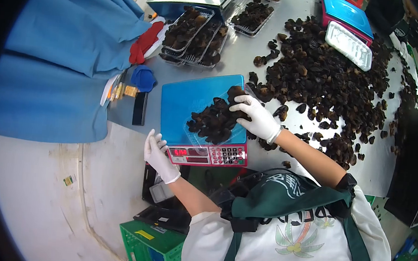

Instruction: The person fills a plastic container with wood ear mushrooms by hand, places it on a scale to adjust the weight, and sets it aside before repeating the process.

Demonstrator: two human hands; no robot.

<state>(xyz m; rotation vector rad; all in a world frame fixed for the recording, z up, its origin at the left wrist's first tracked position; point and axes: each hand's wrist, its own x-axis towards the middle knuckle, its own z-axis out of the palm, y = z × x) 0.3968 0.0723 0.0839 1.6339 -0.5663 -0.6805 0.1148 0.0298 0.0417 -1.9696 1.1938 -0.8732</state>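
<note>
A blue-topped digital scale (176, 103) with a red frame and lit red digits stands on the metal table. On its plate lies a clear plastic tray (199, 140) heaped with dark wood ear mushrooms (212, 123). My right hand (255, 118), in a white glove, reaches over the tray's right side, its fingers curled on a dark mushroom piece (235, 94) at the heap's edge. My left hand (159, 157), also gloved, is beside the scale's lower left corner, with fingers apart and nothing held.
A large loose pile of mushrooms (323, 76) spreads over the table's right half. Behind it stand another blue scale (346, 13) and a foil-like tray (349, 46). Filled clear trays (190, 34) are stacked at the back left. A black phone-like object (140, 108) lies left of the scale.
</note>
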